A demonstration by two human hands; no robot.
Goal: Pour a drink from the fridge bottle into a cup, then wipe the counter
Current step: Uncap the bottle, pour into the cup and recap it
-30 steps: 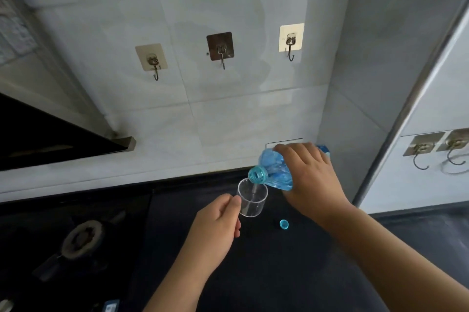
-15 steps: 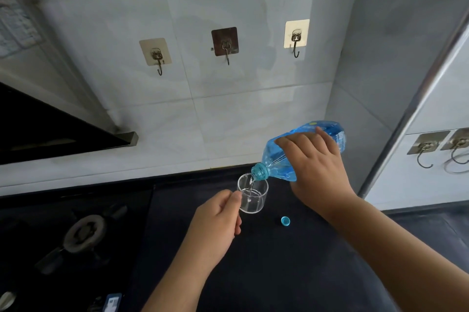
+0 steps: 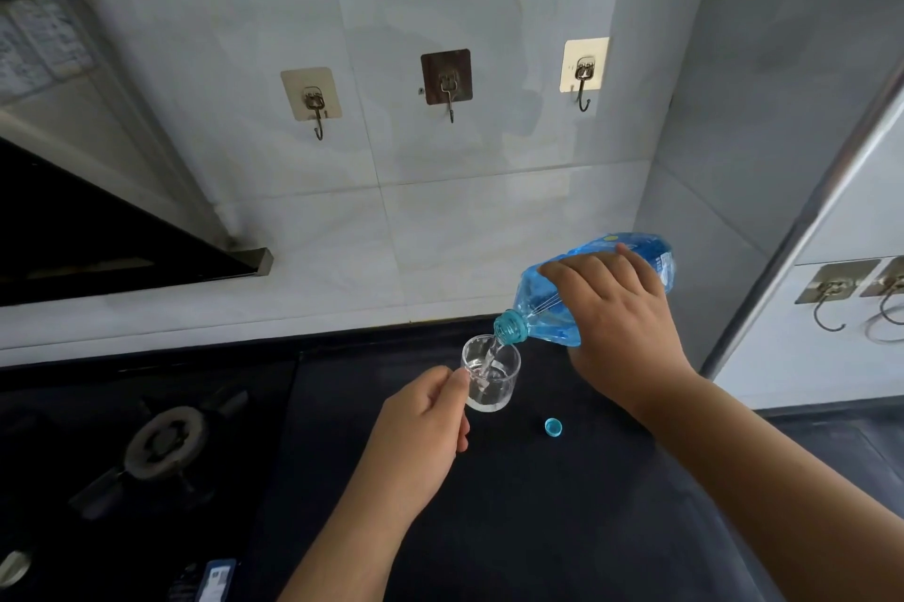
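Observation:
A clear cup (image 3: 490,376) stands on the black counter (image 3: 538,503). My left hand (image 3: 420,425) holds the cup at its left side, thumb and fingers against the wall. My right hand (image 3: 616,322) grips a blue plastic bottle (image 3: 548,308) from above and tilts it neck down to the left. The open neck sits just over the cup's rim, and a thin clear stream runs into the cup, which holds a little liquid. The bottle's blue cap (image 3: 553,427) lies on the counter to the right of the cup.
A gas burner (image 3: 164,442) sits on the hob at the left. A dark range hood (image 3: 98,249) juts out above it. Three adhesive hooks (image 3: 446,80) hang on the tiled wall. A white panel with more hooks (image 3: 831,293) stands at the right.
My right hand has raised the bottle's base, steepening the tilt, and liquid now runs into the cup. My left hand stays on the cup.

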